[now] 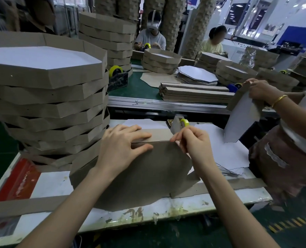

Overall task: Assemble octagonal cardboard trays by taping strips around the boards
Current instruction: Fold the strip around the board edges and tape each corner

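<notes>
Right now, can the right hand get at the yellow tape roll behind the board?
Probably yes. The tape roll sits just beyond the right hand, with nothing between them; a short move forward should do.

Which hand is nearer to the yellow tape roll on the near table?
Right. The right hand is just in front of the tape roll; the left hand lies further left, flat on the cardboard strip.

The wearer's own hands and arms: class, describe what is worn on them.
The left hand and right hand are bare: no gloves, rings or watch. Neither forearm shows a sleeve. The gold bangle is on another person's wrist.
</notes>
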{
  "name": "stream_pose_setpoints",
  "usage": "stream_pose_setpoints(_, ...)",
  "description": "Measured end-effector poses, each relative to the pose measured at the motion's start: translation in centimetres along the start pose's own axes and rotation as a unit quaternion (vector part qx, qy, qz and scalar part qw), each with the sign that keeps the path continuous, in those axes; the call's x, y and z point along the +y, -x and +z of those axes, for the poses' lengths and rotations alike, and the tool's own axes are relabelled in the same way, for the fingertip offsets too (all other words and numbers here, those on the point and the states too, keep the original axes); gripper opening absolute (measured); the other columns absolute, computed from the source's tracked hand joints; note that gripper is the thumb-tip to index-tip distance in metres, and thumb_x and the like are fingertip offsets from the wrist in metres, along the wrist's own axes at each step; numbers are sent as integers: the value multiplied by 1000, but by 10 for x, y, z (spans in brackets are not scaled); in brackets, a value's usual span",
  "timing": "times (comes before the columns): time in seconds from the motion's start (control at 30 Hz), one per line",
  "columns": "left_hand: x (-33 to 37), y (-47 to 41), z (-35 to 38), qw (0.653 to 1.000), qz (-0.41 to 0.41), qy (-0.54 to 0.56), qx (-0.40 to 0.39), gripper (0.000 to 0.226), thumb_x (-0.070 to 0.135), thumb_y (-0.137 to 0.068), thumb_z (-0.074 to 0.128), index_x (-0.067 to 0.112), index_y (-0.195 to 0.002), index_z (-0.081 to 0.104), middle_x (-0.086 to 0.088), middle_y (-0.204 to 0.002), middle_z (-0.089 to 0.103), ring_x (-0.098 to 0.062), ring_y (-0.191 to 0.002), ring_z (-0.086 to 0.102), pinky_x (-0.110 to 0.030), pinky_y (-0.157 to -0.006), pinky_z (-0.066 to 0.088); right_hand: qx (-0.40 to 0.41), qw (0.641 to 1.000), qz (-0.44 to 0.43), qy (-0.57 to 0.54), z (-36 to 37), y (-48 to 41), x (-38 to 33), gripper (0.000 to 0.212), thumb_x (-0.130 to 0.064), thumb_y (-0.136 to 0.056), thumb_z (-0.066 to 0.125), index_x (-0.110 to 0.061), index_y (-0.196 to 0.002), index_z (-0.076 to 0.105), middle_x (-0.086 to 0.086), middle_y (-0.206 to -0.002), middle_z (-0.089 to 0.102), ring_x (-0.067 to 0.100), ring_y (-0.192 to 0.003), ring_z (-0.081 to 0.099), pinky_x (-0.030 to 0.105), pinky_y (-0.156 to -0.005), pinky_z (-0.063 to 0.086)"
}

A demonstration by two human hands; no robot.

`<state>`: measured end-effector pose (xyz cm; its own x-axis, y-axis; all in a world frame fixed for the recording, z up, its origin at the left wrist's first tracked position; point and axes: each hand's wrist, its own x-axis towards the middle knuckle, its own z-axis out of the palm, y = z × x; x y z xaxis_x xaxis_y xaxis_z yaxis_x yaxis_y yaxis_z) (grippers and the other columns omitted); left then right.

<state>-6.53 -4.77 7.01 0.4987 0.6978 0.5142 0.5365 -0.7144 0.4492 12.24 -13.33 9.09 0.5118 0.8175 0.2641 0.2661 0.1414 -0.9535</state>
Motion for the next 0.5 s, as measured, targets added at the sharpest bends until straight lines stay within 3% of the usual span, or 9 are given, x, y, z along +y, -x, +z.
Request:
stream_pose_setpoints(0.07,-1,1,-1,999,19,-25,-8,35,53,-78,73,41,-110,71,13,-116,67,-18,-105,57,-32,-83,33,42,998,-18,53,-6,-10,8,41,1,-84,45,-22,-59,67,15,-73,69,14,-52,44,23,-51,37)
stream_pose_setpoints(0.13,-2,1,-2,997,31,-61,-26,42,53,-77,73,40,-117,67,13,-119,66,-18,-106,56,-35,-84,37,36,993,-14,110,-10,-19,17,33,2,-91,47,-19,-84,72,1,-86,70,11,-68,53,19,-64,43)
stream_pose_setpoints(0.2,-3,1,-3,995,28,-83,-46,48,54,-77,71,41,-123,64,13,-125,63,-19,-109,55,-37,-87,39,-25,989,5,143,-12,-25,24,25,-8,-98,51,-19,-110,70,-12,-107,68,-4,-93,60,6,-79,42)
stream_pose_setpoints(0.27,-3,2,-5,993,33,-97,-52,54,55,-76,73,41,-127,62,13,-127,62,-19,-110,55,-37,-87,40,-94,983,16,159,-12,-27,31,27,-21,-102,53,-21,-126,65,-17,-120,64,-14,-108,55,0,-85,39)
stream_pose_setpoints(0.37,-4,3,-7,984,45,-154,-81,73,60,-73,72,38,-139,49,12,-135,55,-19,-117,52,-40,-96,38,-132,979,31,155,-9,-25,37,28,-29,-104,47,-23,-125,66,-24,-118,63,-23,-102,52,-3,-81,36)
stream_pose_setpoints(0.43,-2,-2,-6,969,46,-212,-114,90,71,-73,62,35,-149,31,12,-142,47,-17,-127,44,-50,-109,26,-133,979,31,154,-10,-24,39,29,-31,-105,45,-22,-122,67,-24,-115,64,-21,-100,53,-2,-80,37)
stream_pose_setpoints(0.5,7,-15,0,965,49,-228,-120,101,83,-70,47,31,-153,21,10,-143,45,-17,-133,39,-57,-114,15,-131,978,15,161,-12,-24,39,25,-31,-105,45,-25,-117,67,-23,-113,64,-21,-98,53,-1,-79,37)
